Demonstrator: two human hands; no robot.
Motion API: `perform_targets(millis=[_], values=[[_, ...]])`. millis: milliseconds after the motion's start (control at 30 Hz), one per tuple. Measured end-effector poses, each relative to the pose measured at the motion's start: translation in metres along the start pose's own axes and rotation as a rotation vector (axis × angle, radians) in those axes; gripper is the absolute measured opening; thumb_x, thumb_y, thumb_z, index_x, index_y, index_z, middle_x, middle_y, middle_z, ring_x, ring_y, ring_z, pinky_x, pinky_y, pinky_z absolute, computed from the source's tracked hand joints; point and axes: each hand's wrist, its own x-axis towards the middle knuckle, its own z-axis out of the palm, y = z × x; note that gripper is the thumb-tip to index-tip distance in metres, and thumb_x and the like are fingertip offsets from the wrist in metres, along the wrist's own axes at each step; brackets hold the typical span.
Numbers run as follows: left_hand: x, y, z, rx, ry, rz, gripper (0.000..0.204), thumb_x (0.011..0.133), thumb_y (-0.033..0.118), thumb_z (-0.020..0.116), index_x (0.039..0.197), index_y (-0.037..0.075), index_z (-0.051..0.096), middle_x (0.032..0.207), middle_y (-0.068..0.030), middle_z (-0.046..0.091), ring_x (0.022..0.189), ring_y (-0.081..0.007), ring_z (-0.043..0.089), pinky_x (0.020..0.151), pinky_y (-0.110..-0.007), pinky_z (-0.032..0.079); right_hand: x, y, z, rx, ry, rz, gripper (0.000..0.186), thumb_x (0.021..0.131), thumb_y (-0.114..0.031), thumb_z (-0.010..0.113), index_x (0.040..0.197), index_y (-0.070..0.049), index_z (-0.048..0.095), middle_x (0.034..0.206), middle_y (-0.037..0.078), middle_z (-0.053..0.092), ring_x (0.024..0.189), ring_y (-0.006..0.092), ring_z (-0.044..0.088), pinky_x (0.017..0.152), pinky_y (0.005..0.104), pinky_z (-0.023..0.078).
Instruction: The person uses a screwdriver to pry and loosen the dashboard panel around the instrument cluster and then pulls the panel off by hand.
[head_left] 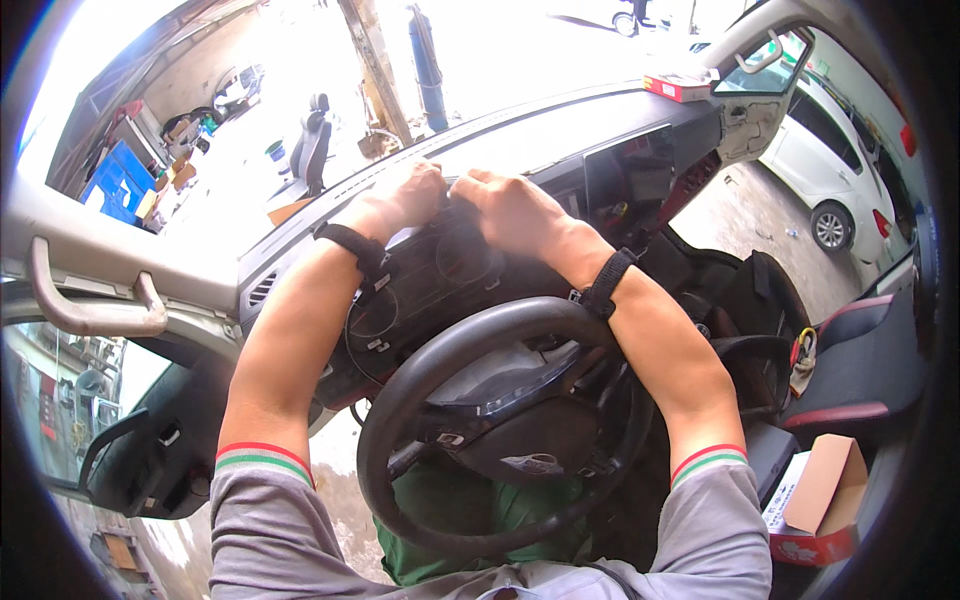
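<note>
Working at the gauge panel (467,258), ahead of the steering wheel (430,355): left hand (405,195) and right hand (510,210) curled nearly together at its upper edge; cannot tell what they hold. Judged best: even two-sided effort, wrists clear of the wheel.

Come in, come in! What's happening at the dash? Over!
Left grip and right grip: curled, close together at dash. Anything held: can't tell. Wheel lower down, clear of both grips.

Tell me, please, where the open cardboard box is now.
In the head view, the open cardboard box lies at the lower right, beside the right sleeve, near the black seat.
</note>
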Motion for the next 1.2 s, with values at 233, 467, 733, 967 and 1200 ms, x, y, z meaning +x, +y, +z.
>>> perform_targets(millis=[233, 467, 733, 967, 1200], values=[[0.023, -0.003, 0.008, -0.178, -0.080, -0.011, 0.023, 0.083, 0.022, 0.068, 0.093, 0.002, 0.072, 0.091, -0.0234, 0.071, 0.091, -0.0398, 0.069, 0.079, -0.046, 0.053, -0.006, 0.007, 0.003, 0.040, 0.061, -0.051, 0.024, 0.082, 0.003, 0.060, 0.104, -0.002, 0.067, 0.106, 0.018, 0.070, 0.099, 0.0366, 0.068, 0.089, 0.0415, 0.056], [0.015, 0.004, -0.013, -0.136, -0.106, 0.049, 0.020, 0.085, 0.020, 0.067, 0.091, 0.002, 0.075, 0.089, -0.0206, 0.073, 0.086, -0.0341, 0.071, 0.077, -0.042, 0.055, -0.003, 0.005, 0.009, 0.039, 0.129, -0.075, 0.016, 0.084, 0.000, 0.063, 0.100, -0.002, 0.065, 0.102, 0.018, 0.068, 0.096, 0.0370, 0.067, 0.087, 0.0426, 0.055], [0.002, 0.028, -0.058, 0.168, -0.230, 0.158, 0.022, 0.085, 0.029, 0.066, 0.092, 0.009, 0.072, 0.087, -0.0152, 0.073, 0.084, -0.0337, 0.071, 0.076, -0.044, 0.054, -0.005, 0.010, 0.012, 0.133, 0.131, -0.056, 0.016, 0.076, 0.004, 0.061, 0.088, -0.002, 0.069, 0.096, 0.017, 0.071, 0.098, 0.0368, 0.066, 0.091, 0.0431, 0.053], [0.008, 0.038, -0.067, 0.286, -0.277, 0.218, 0.021, 0.085, 0.029, 0.066, 0.084, 0.010, 0.074, 0.084, -0.0130, 0.074, 0.084, -0.0295, 0.072, 0.077, -0.041, 0.055, -0.007, 0.013, 0.010, 0.162, 0.086, -0.140, 0.019, 0.072, 0.010, 0.062, 0.081, -0.006, 0.067, 0.089, 0.007, 0.069, 0.097, 0.0309, 0.063, 0.087, 0.0381, 0.054], [0.009, 0.024, -0.054, 0.311, -0.194, 0.261, 0.020, 0.083, 0.026, 0.064, 0.083, 0.009, 0.073, 0.081, -0.0158, 0.073, 0.079, -0.0327, 0.073, 0.071, -0.043, 0.057, -0.006, 0.007, 0.013, 0.138, 0.146, -0.154, 0.019, 0.070, 0.009, 0.061, 0.079, -0.006, 0.067, 0.090, 0.008, 0.070, 0.095, 0.0312, 0.064, 0.087, 0.0389, 0.054]])
